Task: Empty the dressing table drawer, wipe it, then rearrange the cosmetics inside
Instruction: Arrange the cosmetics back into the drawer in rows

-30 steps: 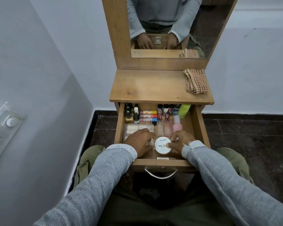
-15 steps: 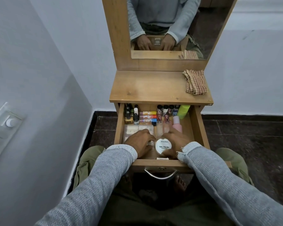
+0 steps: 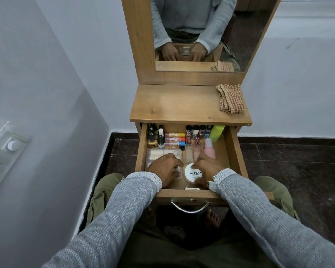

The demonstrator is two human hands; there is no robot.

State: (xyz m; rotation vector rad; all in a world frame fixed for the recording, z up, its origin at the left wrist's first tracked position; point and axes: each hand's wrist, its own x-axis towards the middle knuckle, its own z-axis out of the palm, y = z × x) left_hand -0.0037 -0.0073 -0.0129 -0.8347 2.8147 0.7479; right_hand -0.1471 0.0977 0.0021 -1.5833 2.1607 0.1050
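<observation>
Right grip (image 3: 206, 169) on jar (image 3: 192, 173) in drawer (image 3: 235, 149)

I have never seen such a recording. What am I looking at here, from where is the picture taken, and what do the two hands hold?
No machine here: a person wears a camera on the head, looking down at their own hands. They sit before a wooden dressing table with its open wooden drawer full of cosmetics. The right hand grips a round white jar marked NAIL POLISH. The left hand rests on a clear plastic compartment box. A checked brown cloth lies on the tabletop. The mirror above reflects the person.
</observation>
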